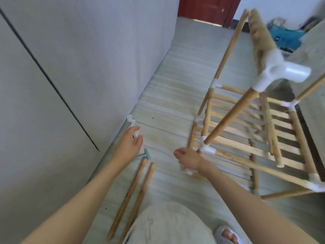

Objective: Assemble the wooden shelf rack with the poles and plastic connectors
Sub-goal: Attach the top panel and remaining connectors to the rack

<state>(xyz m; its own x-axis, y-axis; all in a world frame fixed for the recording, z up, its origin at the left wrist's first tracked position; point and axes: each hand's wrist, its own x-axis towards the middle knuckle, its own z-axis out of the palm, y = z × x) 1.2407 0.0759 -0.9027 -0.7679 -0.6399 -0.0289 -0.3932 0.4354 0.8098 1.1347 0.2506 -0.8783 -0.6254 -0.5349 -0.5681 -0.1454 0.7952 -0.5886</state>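
Observation:
The partly built rack (246,138) stands on the right, made of wooden poles joined by white plastic connectors, with a slatted shelf low down. One white connector (274,71) tops an upright pole close to the camera. My left hand (129,144) reaches to the floor by the wall, its thumb and fingers around a small white connector (136,134). My right hand (188,160) hovers next to the rack's near corner joint (206,149), fingers curled down over something white, seemingly another connector (186,171). Two loose poles (133,199) lie side by side on the floor.
Another white connector (130,118) lies against the wall (88,67) on the left. A small teal tool (145,155) lies at the poles' far ends. My knee (167,224) and slippered foot (228,235) are at the bottom. A red door (207,9) and blue bag (286,37) sit beyond.

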